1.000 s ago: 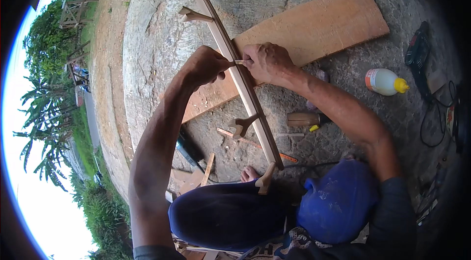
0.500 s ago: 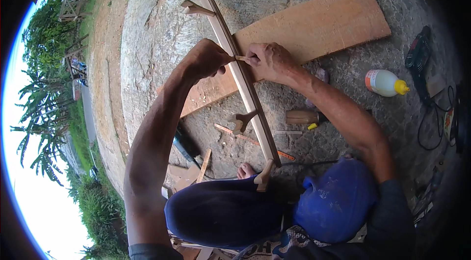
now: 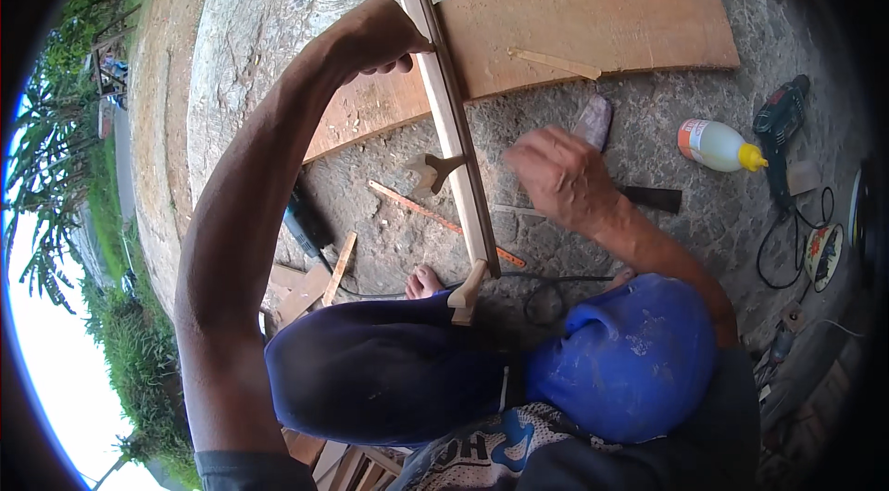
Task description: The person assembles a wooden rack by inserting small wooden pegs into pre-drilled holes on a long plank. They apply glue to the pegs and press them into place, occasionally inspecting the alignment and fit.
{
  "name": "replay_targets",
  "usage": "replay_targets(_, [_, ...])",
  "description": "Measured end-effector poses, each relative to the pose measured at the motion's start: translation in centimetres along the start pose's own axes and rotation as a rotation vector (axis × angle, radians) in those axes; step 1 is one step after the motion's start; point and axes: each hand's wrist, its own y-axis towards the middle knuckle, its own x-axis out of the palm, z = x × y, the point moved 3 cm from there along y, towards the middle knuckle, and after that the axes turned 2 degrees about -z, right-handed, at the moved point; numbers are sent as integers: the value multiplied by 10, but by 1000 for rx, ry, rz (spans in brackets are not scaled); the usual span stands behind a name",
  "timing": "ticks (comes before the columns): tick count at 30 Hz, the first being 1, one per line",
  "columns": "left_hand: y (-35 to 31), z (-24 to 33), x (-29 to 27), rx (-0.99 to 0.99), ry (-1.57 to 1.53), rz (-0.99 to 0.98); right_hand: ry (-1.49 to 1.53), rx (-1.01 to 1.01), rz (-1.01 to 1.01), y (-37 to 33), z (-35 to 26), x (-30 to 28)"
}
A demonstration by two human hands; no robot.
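A long narrow wooden rail [image 3: 451,125] with carved brackets [image 3: 433,172] stretches away from my knees across a flat board. My left hand [image 3: 380,39] is at its left edge, fingers curled and thumb and forefinger pinched against the wood; anything between them is too small to make out. Right of the rail, my right hand [image 3: 563,178] is low over the ground with curled, slightly blurred fingers, covering where a wooden block lay. A dark flat bar [image 3: 651,199] shows beyond its wrist. One thin wooden strip [image 3: 554,63] lies on the wide board [image 3: 593,18].
A glue bottle [image 3: 715,145] with a yellow cap and a power drill [image 3: 782,120] with its cord lie at the right. Another corded tool [image 3: 306,222], an orange ruler [image 3: 417,208] and wood offcuts [image 3: 301,292] are at the left. A greyish stone [image 3: 594,122] sits beside the board.
My right hand has let go of the thin strip onto the board and moved down and right to the ground. My left hand stays at the rail. The view has shifted somewhat.
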Motion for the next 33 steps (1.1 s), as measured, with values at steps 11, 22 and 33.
replay_targets(11, [9, 6, -5, 46, 226, -64, -198, 97, -269, -69, -38, 80])
replay_targets(22, [20, 5, -2, 103, 92, -44, 511, 528, -7, 49, 23, 4])
replay_targets(33, [-3, 12, -5, 23, -58, -43, 743, 713, 314, 104, 78, 36])
